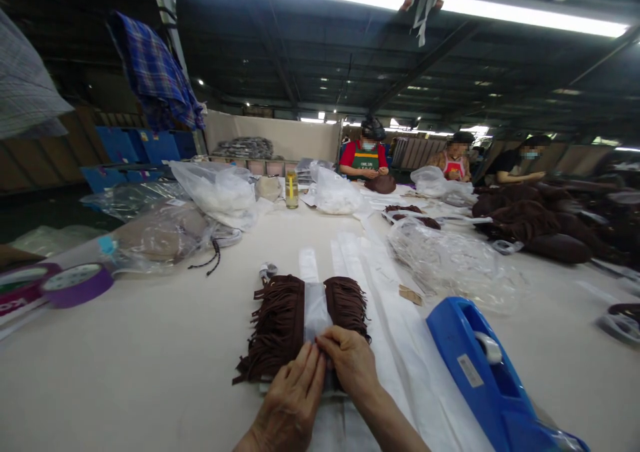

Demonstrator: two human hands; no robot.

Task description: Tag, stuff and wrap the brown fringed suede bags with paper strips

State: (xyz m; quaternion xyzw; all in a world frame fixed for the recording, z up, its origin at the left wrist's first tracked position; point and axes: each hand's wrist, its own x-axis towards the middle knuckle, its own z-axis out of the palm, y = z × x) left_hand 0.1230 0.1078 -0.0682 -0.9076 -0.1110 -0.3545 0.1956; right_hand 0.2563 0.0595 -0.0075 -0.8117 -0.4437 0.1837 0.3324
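Head view, lower ctr: where's the brown fringed piece (pixel 281 315) re L hand (pixel 295 399) & R hand (pixel 353 362)?

On the desk (pixel 150 345), just beyond & partly under both; pale strip (pixel 316 305) down its mid, long axis running up-frame.

Nearer hand?

Neither: both at strip's near end. L: fingers straight, side by side. R: fingertips bunched close. Whether either grips, can't tell.

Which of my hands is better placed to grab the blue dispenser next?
Probably your right hand: the dispenser lies on that side, farther from your left hand. Both are at the pale band.
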